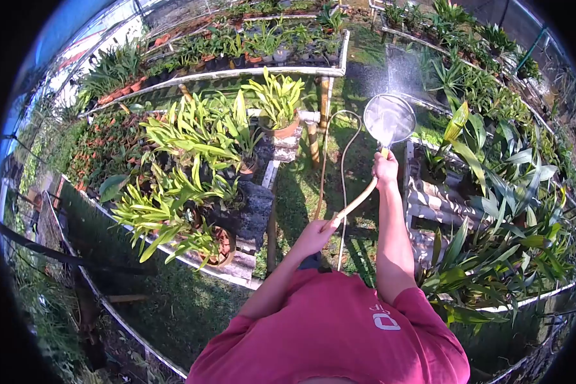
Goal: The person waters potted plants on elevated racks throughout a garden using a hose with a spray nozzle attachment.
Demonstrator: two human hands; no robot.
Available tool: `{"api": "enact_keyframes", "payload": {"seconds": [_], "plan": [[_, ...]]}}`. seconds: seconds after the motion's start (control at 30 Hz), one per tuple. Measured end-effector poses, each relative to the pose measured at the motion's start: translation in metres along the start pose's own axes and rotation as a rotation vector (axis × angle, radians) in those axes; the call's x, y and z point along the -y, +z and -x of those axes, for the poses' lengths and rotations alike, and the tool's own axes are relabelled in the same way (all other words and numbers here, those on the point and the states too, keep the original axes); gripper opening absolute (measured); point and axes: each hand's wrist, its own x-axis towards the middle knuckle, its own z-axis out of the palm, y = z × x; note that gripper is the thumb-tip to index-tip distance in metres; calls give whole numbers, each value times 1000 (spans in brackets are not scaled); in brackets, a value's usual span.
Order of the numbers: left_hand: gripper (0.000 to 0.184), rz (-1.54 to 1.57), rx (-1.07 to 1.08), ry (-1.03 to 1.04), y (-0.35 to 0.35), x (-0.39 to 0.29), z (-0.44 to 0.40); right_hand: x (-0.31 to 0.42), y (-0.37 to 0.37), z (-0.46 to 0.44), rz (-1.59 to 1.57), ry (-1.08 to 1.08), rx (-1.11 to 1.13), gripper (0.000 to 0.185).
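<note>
My right hand point(385, 169), arm stretched forward, is closed around the front end of a pale garden hose point(355, 203). Just beyond this grip sits a wide, round, light-rimmed spray head point(389, 119), which looks whitish and partly see-through. A fine spray of water point(400, 70) fans out ahead of it. Further back along the same hose, close to my body, my left hand point(313, 238) is wrapped round it. The hose runs between both hands, and more of it point(344, 153) loops down over the grass.
Potted green plants point(192, 147) stand on a low bench to the left. Broad-leaved plants point(512, 205) crowd a slatted bench point(438, 201) on the right. A white-edged bench point(249, 73) with several pots crosses the far side. A grassy path point(297, 201) runs between the benches.
</note>
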Motion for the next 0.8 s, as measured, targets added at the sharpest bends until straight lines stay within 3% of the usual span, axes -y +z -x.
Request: {"api": "enact_keyframes", "payload": {"seconds": [0.27, 0.43, 0.53, 0.73, 0.8], "plan": [[49, 109, -92, -103, 15, 6, 49, -24, 8, 33, 1, 25, -10, 12], [51, 90, -77, -3, 17, 3, 44, 1, -1, 42, 16, -42, -78, 21], [49, 81, -19, -82, 14, -9, 38, 21, -6, 47, -2, -82, -124, 25], [49, 128, 87, 3, -2, 18, 30, 21, -8, 63, -20, -69, -139, 28], [40, 194, 56, -21, -7, 33, 24, 17, -5, 65, -24, -110, -187, 30]]}}
